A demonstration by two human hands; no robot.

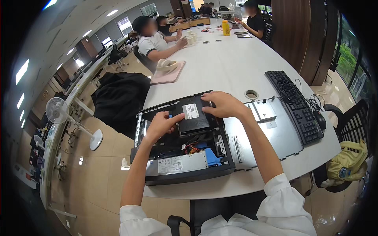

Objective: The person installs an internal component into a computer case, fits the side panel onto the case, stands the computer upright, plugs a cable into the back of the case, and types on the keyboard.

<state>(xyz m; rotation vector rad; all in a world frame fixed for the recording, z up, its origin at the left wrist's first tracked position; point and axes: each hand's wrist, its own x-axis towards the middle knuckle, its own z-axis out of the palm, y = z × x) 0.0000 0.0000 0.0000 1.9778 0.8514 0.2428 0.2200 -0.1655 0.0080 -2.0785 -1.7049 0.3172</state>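
Observation:
An uncovered black desktop computer case (189, 172) lies flat on the table in front of me. Inside it sits a flat black drive unit (193, 125) with a white label on top. My left hand (160, 126) is at the drive's left edge, thumb pressed against it and fingers curled below, partly hidden. From the other side my right hand (224, 104) grips the drive's right edge, its fingertips near the case's far wall. Closer to me are a silver power supply (177, 163), a blue plastic latch (213, 157) and coloured wires (192, 148).
Right of the case lies a metal cover panel (256, 137), then a black keyboard (295, 106) with cable and a mouse (319, 120). A tape roll (251, 94) rests beyond. White headphones (167, 65) lie on a pink pad (173, 77). Several people sit farther along the table.

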